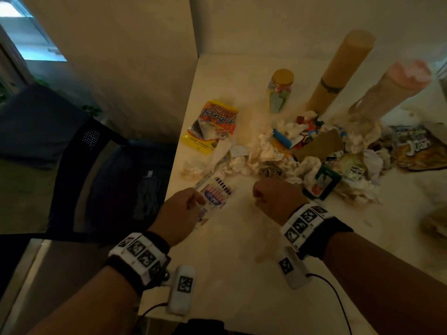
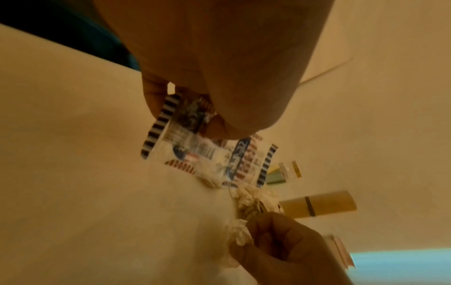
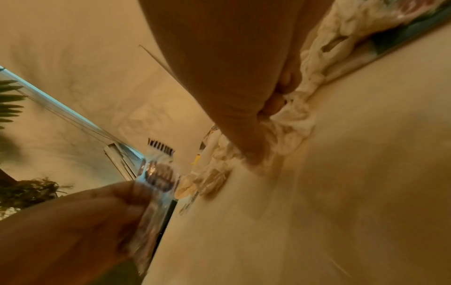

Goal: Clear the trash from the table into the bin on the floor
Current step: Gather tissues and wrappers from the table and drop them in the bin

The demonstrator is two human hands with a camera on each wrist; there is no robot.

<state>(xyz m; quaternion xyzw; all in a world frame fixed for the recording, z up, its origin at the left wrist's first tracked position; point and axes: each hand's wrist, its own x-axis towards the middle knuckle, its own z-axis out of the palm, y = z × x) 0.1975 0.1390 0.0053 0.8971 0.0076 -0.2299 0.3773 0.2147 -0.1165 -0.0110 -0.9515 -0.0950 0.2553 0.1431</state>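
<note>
Trash pile [image 1: 314, 151] sat mid-table on the white table [image 1: 242, 250], right of centre: crumpled tissues, torn cardboard, coloured wrappers, all touching or overlapping.

Left hand [image 1: 179, 213] was at the table's left edge, fingers and thumb pinching a clear snack wrapper [image 1: 215, 192] with striped ends. Left wrist view confirmed it: thumb pressed on the wrapper [image 2: 207, 152], the rest hanging free above the table. Its far end pointed at the pile.

Right hand [image 1: 275, 197] was at the near edge of the pile, fingers curled under. Right wrist view showed them closed on a crumpled white tissue [image 3: 292, 119]; the tissue was touching the table.

Bin [image 1: 135, 180]: dark, on the floor just left of the table edge, beside the left hand. Inside was too dark to read.

Other items:
- Yellow-orange snack bag [image 1: 210, 124], flat, far-left of the pile.
- Small jar with gold lid [image 1: 280, 90], upright, beyond the pile.
- Tall tan cylinder [image 1: 338, 71], upright, right of the jar.
- Tall cup with pink top [image 1: 391, 90], further right.
- Green card-like packet [image 1: 321, 182], near side of the pile, just right of the right hand.
- Printed chip bag [image 1: 416, 146], far right.

Marker-covered bands on both wrists.
</note>
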